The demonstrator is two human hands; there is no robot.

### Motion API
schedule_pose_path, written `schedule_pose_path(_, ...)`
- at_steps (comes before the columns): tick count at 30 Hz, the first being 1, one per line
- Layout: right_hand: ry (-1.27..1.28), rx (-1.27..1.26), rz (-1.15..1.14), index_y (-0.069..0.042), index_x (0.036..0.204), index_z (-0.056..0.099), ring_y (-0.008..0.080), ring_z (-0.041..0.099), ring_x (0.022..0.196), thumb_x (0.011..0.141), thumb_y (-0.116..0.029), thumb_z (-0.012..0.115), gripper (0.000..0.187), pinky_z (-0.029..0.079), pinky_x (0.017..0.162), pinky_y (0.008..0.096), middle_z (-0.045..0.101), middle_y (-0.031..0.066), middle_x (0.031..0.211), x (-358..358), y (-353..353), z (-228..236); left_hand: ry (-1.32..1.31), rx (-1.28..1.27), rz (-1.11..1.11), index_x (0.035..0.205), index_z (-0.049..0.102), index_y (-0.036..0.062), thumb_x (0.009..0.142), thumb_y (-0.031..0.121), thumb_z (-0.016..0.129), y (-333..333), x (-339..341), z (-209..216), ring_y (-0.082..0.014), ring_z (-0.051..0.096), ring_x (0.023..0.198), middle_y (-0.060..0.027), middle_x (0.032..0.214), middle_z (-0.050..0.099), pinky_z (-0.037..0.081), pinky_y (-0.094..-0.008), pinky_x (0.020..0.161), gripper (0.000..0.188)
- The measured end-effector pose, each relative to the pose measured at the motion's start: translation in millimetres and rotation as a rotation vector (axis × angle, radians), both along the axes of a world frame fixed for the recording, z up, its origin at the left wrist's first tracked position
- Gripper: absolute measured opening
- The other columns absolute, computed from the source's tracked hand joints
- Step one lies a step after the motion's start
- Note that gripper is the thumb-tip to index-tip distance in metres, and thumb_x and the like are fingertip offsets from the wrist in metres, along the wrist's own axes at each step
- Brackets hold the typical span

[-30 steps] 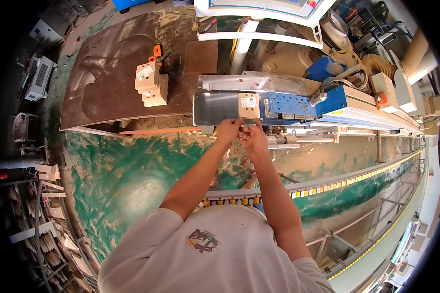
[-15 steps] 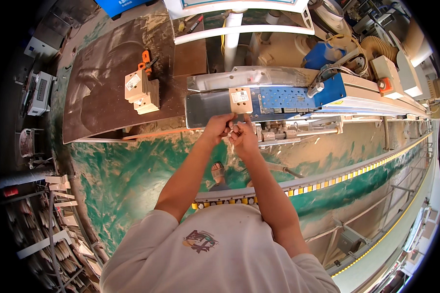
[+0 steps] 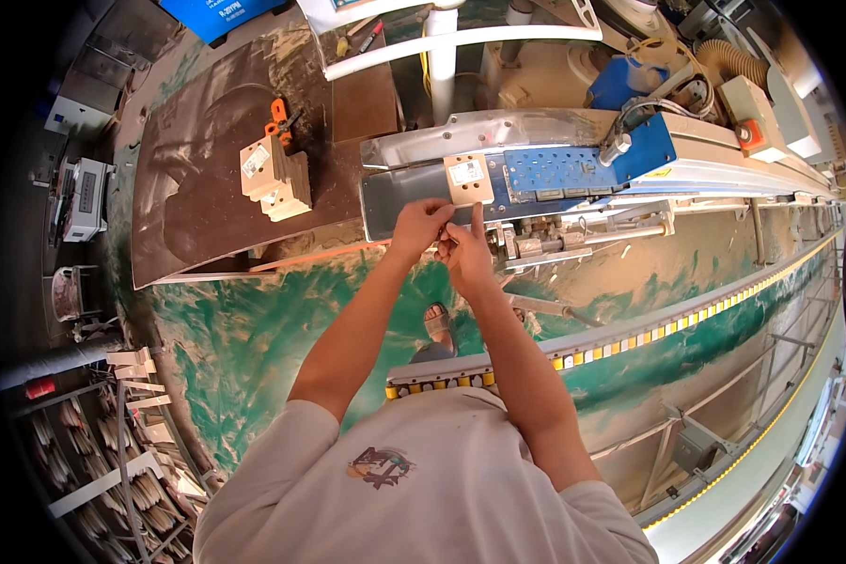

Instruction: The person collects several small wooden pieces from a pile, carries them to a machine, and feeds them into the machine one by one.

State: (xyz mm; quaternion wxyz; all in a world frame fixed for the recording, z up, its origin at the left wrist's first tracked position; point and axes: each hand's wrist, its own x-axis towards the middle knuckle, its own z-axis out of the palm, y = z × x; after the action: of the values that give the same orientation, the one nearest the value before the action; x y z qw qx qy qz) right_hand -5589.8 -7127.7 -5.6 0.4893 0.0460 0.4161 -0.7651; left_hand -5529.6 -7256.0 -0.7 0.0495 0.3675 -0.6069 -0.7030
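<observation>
A pale wooden block (image 3: pixel 468 179) with drilled holes and a white label lies flat on the grey metal bed of the machine, beside its blue perforated plate (image 3: pixel 556 173). Just below the block's near left corner is my left hand (image 3: pixel 419 227), its thumb and fingers pinched together. My right hand (image 3: pixel 466 256) is close beside it, index finger stretched up to the block's near edge and the other fingers curled in. Anything small inside either hand is hidden.
Left of the machine, a stack of similar wooden blocks (image 3: pixel 274 179) and an orange clamp (image 3: pixel 278 120) rest on a dusty brown board (image 3: pixel 197 211). A white tubular frame (image 3: pixel 461 47) crosses beyond. Near my waist runs a rail with yellow segments (image 3: pixel 630 340).
My hands have drawn slightly apart from each other. The right index finger now points up at the block's edge. The whole view has shifted a little; the block lies in the same place.
</observation>
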Motion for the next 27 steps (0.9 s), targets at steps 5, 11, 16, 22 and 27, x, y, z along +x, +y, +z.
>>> schedule_pose_path(5,-0.006,0.046,-0.042,-0.020,0.169,-0.005,0.0155,0.054,0.067,0.096,-0.007,0.058,0.097,0.047,0.066,0.0343,0.060,0.0058,0.084,0,0,6,-0.166,-0.762,-0.086,0.094,0.079,0.0043,0.084,0.034,0.080,-1,-13,-7,-0.0236,0.075,0.072,-0.0117,0.081,0.077,0.058,-0.0361,0.068,0.032)
schedule_pose_path(11,-0.015,0.001,-0.032,-0.022,0.169,-0.003,0.0150,0.054,0.068,0.097,-0.009,0.058,0.095,0.047,0.067,0.0345,0.060,0.0038,0.085,-5,4,-1,-0.213,-0.780,0.043,0.093,0.080,0.0062,0.083,0.037,0.080,12,-19,-7,-0.0270,0.075,0.074,-0.0113,0.083,0.078,0.058,-0.0372,0.069,0.032)
schedule_pose_path(16,0.004,-0.015,0.016,-0.023,0.169,-0.004,0.0157,0.053,0.068,0.098,-0.008,0.056,0.095,0.047,0.068,0.0354,0.058,0.0036,0.085,-8,9,-3,-0.179,-0.702,0.009,0.090,0.080,0.0064,0.084,0.037,0.079,13,-21,-2,-0.0255,0.074,0.071,-0.0113,0.081,0.077,0.057,-0.0371,0.068,0.031)
schedule_pose_path(22,-0.002,-0.006,0.021,-0.019,0.168,-0.011,0.0170,0.055,0.064,0.096,-0.006,0.058,0.100,0.048,0.061,0.0344,0.059,0.0078,0.085,-3,3,-1,-0.166,-0.720,-0.052,0.090,0.080,0.0061,0.086,0.035,0.078,2,-17,-6,-0.0250,0.073,0.068,-0.0108,0.079,0.076,0.056,-0.0360,0.065,0.029)
schedule_pose_path(27,0.089,0.027,0.038,-0.021,0.169,-0.008,0.0154,0.054,0.068,0.099,-0.005,0.056,0.096,0.047,0.064,0.0328,0.060,0.0068,0.088,8,1,-7,-0.121,-0.758,-0.106,0.090,0.079,0.0059,0.086,0.032,0.079,-8,-15,-3,-0.0264,0.070,0.065,-0.0110,0.079,0.075,0.055,-0.0360,0.063,0.027)
